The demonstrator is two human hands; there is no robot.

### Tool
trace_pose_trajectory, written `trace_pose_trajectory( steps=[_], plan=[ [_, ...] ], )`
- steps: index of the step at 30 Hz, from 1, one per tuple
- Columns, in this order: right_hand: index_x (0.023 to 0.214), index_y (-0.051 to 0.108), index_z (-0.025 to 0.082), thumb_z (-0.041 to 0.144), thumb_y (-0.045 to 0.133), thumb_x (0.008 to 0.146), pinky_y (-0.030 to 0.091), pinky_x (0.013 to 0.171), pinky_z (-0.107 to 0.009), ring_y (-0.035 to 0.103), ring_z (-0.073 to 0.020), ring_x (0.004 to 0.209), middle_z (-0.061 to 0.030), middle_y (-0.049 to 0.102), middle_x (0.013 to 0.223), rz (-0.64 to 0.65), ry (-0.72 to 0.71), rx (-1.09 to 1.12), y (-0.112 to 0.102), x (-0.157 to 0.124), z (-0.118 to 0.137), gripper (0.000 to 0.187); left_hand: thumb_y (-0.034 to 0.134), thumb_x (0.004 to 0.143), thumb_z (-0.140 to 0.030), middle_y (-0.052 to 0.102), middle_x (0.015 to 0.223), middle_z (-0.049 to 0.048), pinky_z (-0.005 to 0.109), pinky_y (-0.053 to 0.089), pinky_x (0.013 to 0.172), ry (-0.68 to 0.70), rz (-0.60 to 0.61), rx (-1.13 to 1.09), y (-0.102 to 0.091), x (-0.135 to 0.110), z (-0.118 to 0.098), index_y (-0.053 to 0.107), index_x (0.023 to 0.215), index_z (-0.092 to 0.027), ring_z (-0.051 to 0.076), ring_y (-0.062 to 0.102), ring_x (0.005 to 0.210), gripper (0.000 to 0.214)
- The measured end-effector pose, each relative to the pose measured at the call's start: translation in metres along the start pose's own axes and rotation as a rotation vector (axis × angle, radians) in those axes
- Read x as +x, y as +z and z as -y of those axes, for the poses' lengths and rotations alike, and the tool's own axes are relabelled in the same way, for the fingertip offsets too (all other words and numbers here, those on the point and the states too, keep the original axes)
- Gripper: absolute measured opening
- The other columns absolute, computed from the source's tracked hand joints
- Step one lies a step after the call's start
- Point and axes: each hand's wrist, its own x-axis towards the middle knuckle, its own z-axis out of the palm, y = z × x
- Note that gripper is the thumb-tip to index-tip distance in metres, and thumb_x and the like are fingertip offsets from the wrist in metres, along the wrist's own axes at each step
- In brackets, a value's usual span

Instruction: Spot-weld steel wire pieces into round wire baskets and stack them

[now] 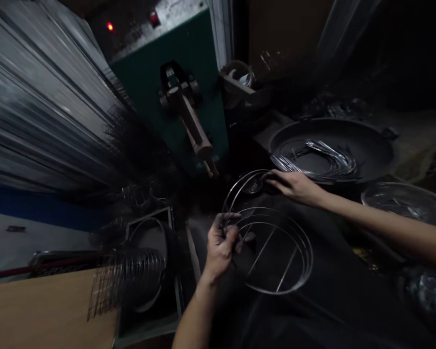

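Note:
My left hand (221, 245) is closed round one side of several thin wire rings (301, 283), with thumb and fingers pressed together. These rings hang over my dark lap, and two straight wires cross inside them. Upright from the left hand rises a curved pair of wires (236, 186), and the fingers of my right hand (294, 186) are closed on its upper end. Whether that pair joins the lower rings is too dark to tell. Just behind the right hand lies a bundle of bent metal wires (336, 162) in a wide black pan (376, 145).
Ahead stands a green machine (141, 92) with a lit red lamp (110, 26) and a rod-shaped arm (196, 126) pointing down toward my hands. Stacked wire grids (131, 271) stand at lower left by a grey frame (148, 332). A clear basin (421, 198) sits at right.

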Motion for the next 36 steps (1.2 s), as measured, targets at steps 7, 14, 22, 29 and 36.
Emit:
trace_pose_trajectory(
  steps=[7, 14, 22, 29, 36],
  plan=[
    [0.111, 0.069, 0.018, 0.019, 0.05, 0.086, 0.05, 0.082, -0.029, 0.065, -0.0209, 0.094, -0.008, 0.068, 0.106, 0.11, 0.061, -0.067, 0.074, 0.067, -0.017, 0.031, 0.06, 0.076, -0.064, 0.035, 0.046, -0.0104, 0.017, 0.023, 0.037, -0.24, -0.019, -0.252, 0.066, 0.033, 0.031, 0.058, 0.096, -0.015, 0.002, 0.023, 0.034, 0.053],
    [0.118, 0.066, 0.019, 0.031, 0.042, 0.095, 0.048, 0.083, -0.033, 0.064, -0.0219, 0.093, -0.0061, 0.069, 0.106, 0.069, -0.099, -0.293, 0.05, 0.076, -0.001, 0.035, 0.065, 0.07, -0.067, 0.037, 0.055, -0.0071, 0.016, 0.023, 0.043, -0.234, -0.021, -0.372, 0.049, 0.046, 0.029, 0.062, 0.093, -0.012, 0.001, 0.028, 0.044, 0.059],
    [0.137, 0.05, 0.013, 0.028, 0.041, 0.093, 0.044, 0.096, -0.042, 0.056, -0.027, 0.114, -0.0133, 0.059, 0.126, -0.06, -0.171, -0.17, 0.036, 0.005, 0.037, 0.047, 0.074, 0.068, -0.051, 0.056, 0.056, -0.0049, 0.017, 0.034, 0.041, -0.23, 0.113, -0.062, 0.012, 0.05, 0.017, 0.063, 0.091, -0.014, 0.004, 0.047, 0.041, 0.045],
    [0.097, 0.07, 0.015, 0.06, 0.052, 0.084, 0.051, 0.083, -0.04, 0.065, -0.0264, 0.09, -0.0101, 0.07, 0.096, 0.413, 0.334, 0.552, 0.057, -0.075, 0.072, 0.05, 0.074, 0.072, -0.045, 0.064, 0.064, -0.0011, 0.019, 0.045, 0.051, -0.268, 0.24, -0.064, 0.015, 0.073, 0.012, 0.063, 0.098, -0.014, 0.006, 0.056, 0.048, 0.043],
    [0.084, 0.068, 0.014, 0.066, 0.072, 0.06, 0.048, 0.059, -0.03, 0.059, -0.0174, 0.064, -0.0065, 0.066, 0.072, 0.457, 0.633, 0.729, 0.046, -0.05, 0.078, 0.058, 0.056, 0.086, -0.048, 0.057, 0.127, 0.0105, 0.047, 0.041, 0.102, 0.048, 0.346, 0.527, -0.033, -0.008, 0.032, 0.039, 0.14, -0.024, 0.027, 0.053, 0.12, 0.062]
  ],
)
